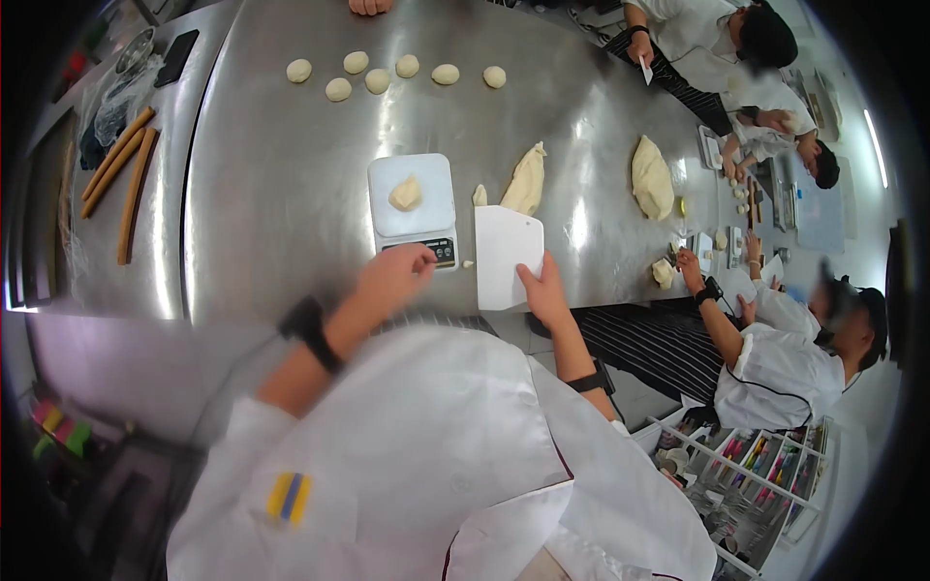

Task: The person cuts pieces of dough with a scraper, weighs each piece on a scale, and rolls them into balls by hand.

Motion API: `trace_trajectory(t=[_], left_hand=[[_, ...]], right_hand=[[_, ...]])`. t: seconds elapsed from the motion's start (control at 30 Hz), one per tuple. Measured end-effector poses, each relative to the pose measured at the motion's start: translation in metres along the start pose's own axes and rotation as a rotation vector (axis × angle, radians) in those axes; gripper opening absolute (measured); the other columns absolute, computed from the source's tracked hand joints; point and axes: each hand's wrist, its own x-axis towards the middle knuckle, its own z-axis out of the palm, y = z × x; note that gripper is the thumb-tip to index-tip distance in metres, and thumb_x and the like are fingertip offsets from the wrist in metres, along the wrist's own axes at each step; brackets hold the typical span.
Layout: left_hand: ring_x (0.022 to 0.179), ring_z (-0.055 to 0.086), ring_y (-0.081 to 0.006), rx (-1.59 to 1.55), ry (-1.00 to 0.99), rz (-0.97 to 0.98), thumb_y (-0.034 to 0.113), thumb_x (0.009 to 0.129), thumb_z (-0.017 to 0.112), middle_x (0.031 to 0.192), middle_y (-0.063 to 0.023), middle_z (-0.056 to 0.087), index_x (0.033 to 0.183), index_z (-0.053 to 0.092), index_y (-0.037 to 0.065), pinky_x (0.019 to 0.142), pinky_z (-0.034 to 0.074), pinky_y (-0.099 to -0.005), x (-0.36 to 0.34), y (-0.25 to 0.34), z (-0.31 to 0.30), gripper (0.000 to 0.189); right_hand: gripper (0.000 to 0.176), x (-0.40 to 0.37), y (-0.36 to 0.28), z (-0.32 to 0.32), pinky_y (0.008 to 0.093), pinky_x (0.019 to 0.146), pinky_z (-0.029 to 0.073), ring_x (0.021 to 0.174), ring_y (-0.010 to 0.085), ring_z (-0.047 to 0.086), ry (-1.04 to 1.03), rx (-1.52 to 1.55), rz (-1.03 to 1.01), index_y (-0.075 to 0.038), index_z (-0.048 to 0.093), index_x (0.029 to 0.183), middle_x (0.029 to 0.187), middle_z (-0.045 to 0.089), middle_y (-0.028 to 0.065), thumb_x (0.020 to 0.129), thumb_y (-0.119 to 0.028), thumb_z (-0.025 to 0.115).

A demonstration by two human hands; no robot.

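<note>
A white kitchen scale (412,218) stands on the steel table with a lump of dough (406,194) on its plate. Just in front of the scale's display is my left hand (392,281), blurred, its fingers curled; whether it holds anything is hard to make out. My right hand (547,290) grips the edge of a flat white scraper (509,257). Beyond the scraper lies a long piece of dough (526,180), its near end against or under the scraper's edge. A small strip of dough (480,196) is beside it, and a tiny scrap (468,263) lies between scale and scraper.
Several dough balls (377,80) lie towards the far side. A large dough piece (652,179) is at the right. Rolling pins (138,194) and a phone (176,58) are on the left table. Co-workers in white stand at the right; another person's hand (370,6) rests at the far edge.
</note>
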Motion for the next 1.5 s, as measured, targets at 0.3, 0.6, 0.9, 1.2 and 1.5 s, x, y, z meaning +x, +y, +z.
trace_trajectory(t=[0.3, 0.6, 0.9, 1.2, 1.5], left_hand=[[0.083, 0.067, -0.0272, 0.875, -0.329, 0.361, 0.017, 0.085, 0.066, 0.086, -0.0054, 0.065, 0.082, 0.070, 0.010, 0.069, 0.054, -0.0391, 0.072, 0.002, 0.104, 0.009], [0.086, 0.062, -0.0236, 0.471, 0.303, 0.295, 0.020, 0.085, 0.071, 0.087, -0.0035, 0.068, 0.087, 0.074, 0.009, 0.071, 0.052, -0.0358, 0.071, 0.037, -0.015, 0.011], [0.084, 0.058, -0.0274, 0.840, 0.211, 0.172, 0.018, 0.087, 0.069, 0.099, -0.0049, 0.072, 0.092, 0.075, 0.008, 0.077, 0.050, -0.0364, 0.076, 0.022, -0.030, 0.012], [0.091, 0.050, -0.0144, -0.045, 0.466, -0.264, 0.020, 0.096, 0.058, 0.102, -0.0045, 0.060, 0.121, 0.062, 0.007, 0.082, 0.043, -0.0299, 0.068, -0.022, -0.023, 0.028], [0.092, 0.051, -0.0133, -0.301, 0.472, -0.333, 0.019, 0.096, 0.058, 0.111, -0.0046, 0.060, 0.122, 0.060, 0.004, 0.086, 0.043, -0.0288, 0.060, -0.013, -0.025, 0.031]], right_hand=[[0.037, -0.045, 0.013, -0.048, 0.0346, 0.091, 0.048, 0.105, 0.0232, 0.062, 0.262, 0.266, 0.213, 0.003, 0.054, 0.125, 0.113, 0.065, 0.0157, 0.093, -0.013, 0.063], [0.037, -0.067, 0.053, -0.068, 0.0350, 0.092, 0.047, 0.104, 0.0236, 0.062, 0.501, 0.348, 0.207, 0.004, 0.055, 0.124, 0.112, 0.066, 0.0161, 0.093, -0.014, 0.064], [0.038, -0.048, 0.061, -0.068, 0.0366, 0.093, 0.046, 0.106, 0.0264, 0.063, 0.528, 0.261, 0.169, 0.003, 0.054, 0.125, 0.113, 0.066, 0.0175, 0.093, -0.015, 0.064], [0.035, -0.039, 0.089, -0.062, 0.0371, 0.092, 0.047, 0.107, 0.0270, 0.063, 0.486, 0.283, 0.367, 0.001, 0.054, 0.124, 0.114, 0.066, 0.0176, 0.095, -0.017, 0.060], [0.036, -0.031, 0.106, -0.050, 0.0311, 0.059, 0.054, 0.077, 0.0182, 0.067, 0.485, 0.373, 0.542, -0.004, 0.049, 0.129, 0.096, 0.068, 0.0133, 0.098, -0.021, 0.055]])
